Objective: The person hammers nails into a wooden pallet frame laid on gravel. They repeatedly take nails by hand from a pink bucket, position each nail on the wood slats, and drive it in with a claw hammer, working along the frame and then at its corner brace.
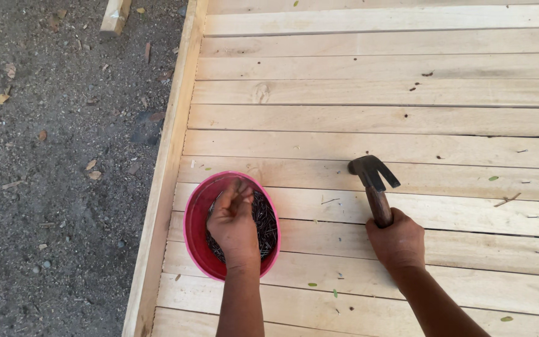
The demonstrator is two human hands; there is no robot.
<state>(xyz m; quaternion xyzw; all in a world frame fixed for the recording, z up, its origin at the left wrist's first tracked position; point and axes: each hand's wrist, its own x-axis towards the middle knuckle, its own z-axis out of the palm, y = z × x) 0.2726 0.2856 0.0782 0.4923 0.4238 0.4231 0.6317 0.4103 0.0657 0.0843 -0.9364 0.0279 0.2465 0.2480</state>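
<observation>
Left hand (233,223): inside the red bowl (196,224), fingers pinched in the nails (264,219); what they grip I cannot tell.
Bowl: on the deck (375,118), near its left edge.
Right hand (398,241): clenched on the hammer (372,181), head resting on a plank.
Far: bare planks; ground (63,187) beyond the left edge.

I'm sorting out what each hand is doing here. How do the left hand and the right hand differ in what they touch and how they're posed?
The left hand reaches into the pink bowl of dark nails, fingers pinched together; the right hand is fisted around the hammer handle. The left hand sits near the platform's edge board; the right hand rests further in on the planks. Both are bare, seen from the back, over the same wooden platform.
</observation>
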